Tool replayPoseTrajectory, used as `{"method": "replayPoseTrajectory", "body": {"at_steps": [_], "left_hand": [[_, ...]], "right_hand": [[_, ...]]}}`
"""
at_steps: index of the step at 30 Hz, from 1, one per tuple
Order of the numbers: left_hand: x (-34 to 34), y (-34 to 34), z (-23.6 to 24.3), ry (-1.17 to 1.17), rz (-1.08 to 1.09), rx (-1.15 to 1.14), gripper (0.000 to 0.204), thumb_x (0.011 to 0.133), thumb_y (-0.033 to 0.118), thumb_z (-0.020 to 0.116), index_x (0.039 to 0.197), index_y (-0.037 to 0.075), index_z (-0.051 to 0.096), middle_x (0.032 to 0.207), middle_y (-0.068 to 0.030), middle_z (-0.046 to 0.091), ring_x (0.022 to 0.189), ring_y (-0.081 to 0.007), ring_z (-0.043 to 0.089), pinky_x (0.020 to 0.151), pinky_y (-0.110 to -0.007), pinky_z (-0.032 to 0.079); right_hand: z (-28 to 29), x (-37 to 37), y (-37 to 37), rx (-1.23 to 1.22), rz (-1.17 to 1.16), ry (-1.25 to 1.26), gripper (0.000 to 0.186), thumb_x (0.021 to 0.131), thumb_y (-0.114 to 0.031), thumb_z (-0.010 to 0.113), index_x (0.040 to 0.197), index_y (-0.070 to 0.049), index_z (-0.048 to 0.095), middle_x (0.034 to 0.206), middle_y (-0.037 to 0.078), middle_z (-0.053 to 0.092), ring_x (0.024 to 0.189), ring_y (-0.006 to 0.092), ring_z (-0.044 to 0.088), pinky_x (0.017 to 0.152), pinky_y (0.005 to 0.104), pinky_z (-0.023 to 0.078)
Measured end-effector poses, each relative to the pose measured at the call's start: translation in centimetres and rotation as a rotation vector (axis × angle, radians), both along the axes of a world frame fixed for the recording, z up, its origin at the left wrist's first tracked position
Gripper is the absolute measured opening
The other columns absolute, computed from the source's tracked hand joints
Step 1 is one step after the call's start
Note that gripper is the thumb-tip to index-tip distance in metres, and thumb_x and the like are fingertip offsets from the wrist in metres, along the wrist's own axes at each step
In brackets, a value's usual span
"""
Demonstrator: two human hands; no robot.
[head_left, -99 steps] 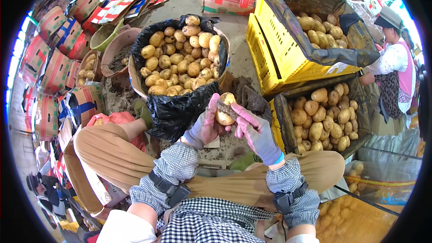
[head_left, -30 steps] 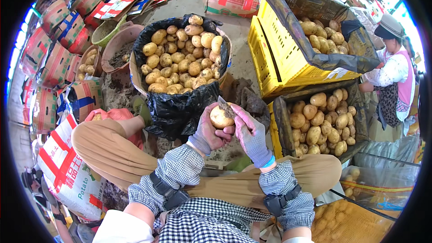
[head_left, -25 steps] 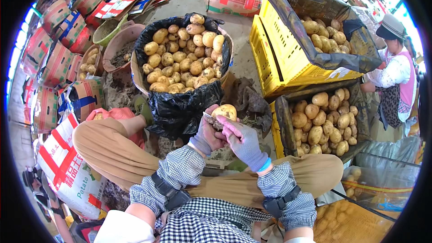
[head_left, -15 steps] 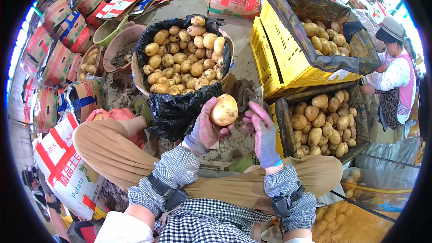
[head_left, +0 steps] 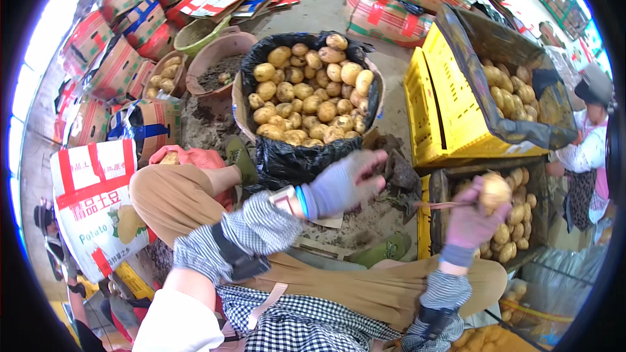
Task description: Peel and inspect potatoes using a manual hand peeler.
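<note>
My left hand [head_left: 342,182], in a stained grey glove, is empty, fingers apart, in front of the black-lined basket of potatoes [head_left: 306,94]. Over the lower yellow crate [head_left: 426,215] on the right, my right hand [head_left: 466,218] grips a pale round potato [head_left: 494,192]. A thin tool, probably a knife [head_left: 430,205], sticks out leftward from the same hand, blurred. That crate has a dark lining and is full of potatoes [head_left: 518,215], partly hidden by the hand.
Stacked yellow crates [head_left: 427,104] with potatoes stand at back right, beside another person [head_left: 580,163]. A pink tub of soil [head_left: 222,75], a green basin [head_left: 195,39], cardboard boxes [head_left: 107,68] and a white printed carton [head_left: 94,208] lie left. Taped boxes [head_left: 391,19] lie at the back.
The potato went from my left hand into my right, which moved rightward over the lower crate. My left hand opened and moved across toward the middle. The whole view shifted.
</note>
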State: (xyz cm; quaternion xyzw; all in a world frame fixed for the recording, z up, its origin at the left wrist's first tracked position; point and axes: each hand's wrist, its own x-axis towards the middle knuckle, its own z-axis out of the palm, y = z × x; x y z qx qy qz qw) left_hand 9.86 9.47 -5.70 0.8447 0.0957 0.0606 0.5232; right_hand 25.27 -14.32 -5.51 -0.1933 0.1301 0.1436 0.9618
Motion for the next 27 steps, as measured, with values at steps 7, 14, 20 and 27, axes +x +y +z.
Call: {"method": "replayPoseTrajectory", "body": {"at_steps": [7, 14, 20, 27], "left_hand": [[-1.8, 21.0, -3.6, 0.855, 0.090, 0.649, 0.069, 0.074, 0.042, 0.069, 0.130, 0.005, 0.052, 0.120, -0.0231, 0.060, 0.109, -0.0352, 0.059, 0.092, -0.040, 0.046], [-3.6, 24.3, -7.4, 1.027, 0.007, 0.403, 0.070, 0.074, 0.034, 0.073, 0.134, 0.008, 0.049, 0.123, -0.0156, 0.060, 0.113, -0.0264, 0.057, 0.090, -0.038, 0.046], [-1.3, 22.3, -1.0, 0.645, 0.434, -0.624, 0.059, 0.083, 0.047, 0.065, 0.127, 0.010, 0.053, 0.117, -0.0120, 0.063, 0.101, -0.0198, 0.064, 0.085, -0.036, 0.053], [1.4, 8.4, 1.5, 0.058, -0.007, -1.288, 0.060, 0.089, 0.046, 0.053, 0.134, 0.007, 0.046, 0.127, -0.0119, 0.058, 0.114, -0.0302, 0.059, 0.090, -0.047, 0.052]], "right_hand": [[-0.9, 0.4, 0.5, -0.227, 0.077, -0.066, 0.055, 0.097, -0.042, 0.047, 0.130, 0.001, 0.046, 0.112, 0.008, 0.060, 0.085, 0.0160, 0.056, 0.071, 0.0285, 0.052], [-2.3, 0.2, 2.0, -0.298, 0.207, -0.057, 0.054, 0.097, -0.040, 0.047, 0.130, 0.002, 0.046, 0.110, 0.007, 0.060, 0.084, 0.0151, 0.055, 0.073, 0.0274, 0.052], [-2.3, -2.0, 2.7, -0.425, 0.303, -0.120, 0.047, 0.097, -0.039, 0.047, 0.130, -0.005, 0.050, 0.108, 0.004, 0.060, 0.081, 0.0123, 0.056, 0.072, 0.0260, 0.049], [-1.5, -6.3, 5.4, -0.772, 0.397, -0.534, 0.041, 0.097, -0.020, 0.052, 0.135, -0.005, 0.049, 0.099, 0.009, 0.063, 0.074, 0.0114, 0.060, 0.068, 0.0241, 0.052]]}}
